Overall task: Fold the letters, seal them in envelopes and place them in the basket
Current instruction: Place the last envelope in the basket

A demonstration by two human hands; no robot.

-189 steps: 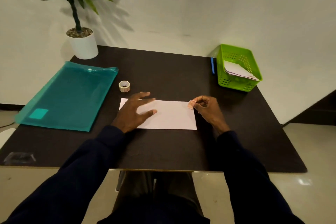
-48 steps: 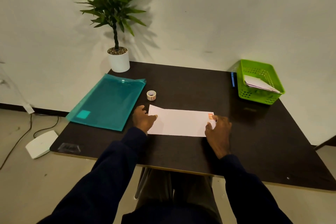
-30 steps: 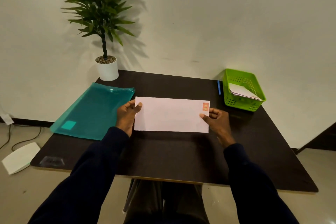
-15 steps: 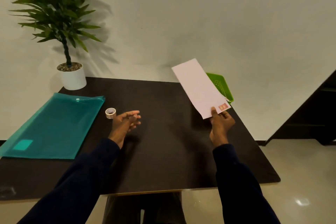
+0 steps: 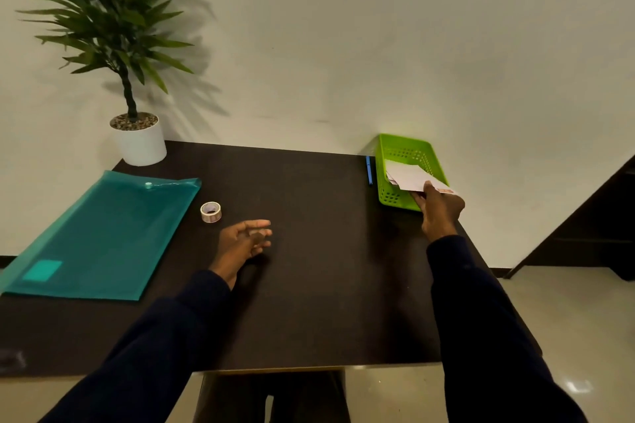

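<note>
2 hands show over the dark tabletop (image 5: 309,285). The right hand (image 5: 439,208) pinches the near end of a white envelope (image 5: 409,177), thumb on top, at the near right corner of the green basket (image 5: 402,151). The envelope lies slanted across the basket's inside, and its stamped corner pokes out over the right rim. Edges of other paper show under its left end. The basket sits by the tabletop's far right edge, with 1 blue pen (image 5: 369,170) just beside its left wall.

The left hand (image 5: 245,240) is low near the middle, fingers relaxed and spread, holding nothing, close to a tape roll (image 5: 210,212). A teal folder (image 5: 99,237) runs along the left edge, and a potted plant (image 5: 141,142) stands at the far left corner. A wide stretch of dark tabletop lies between the 2 hands.
</note>
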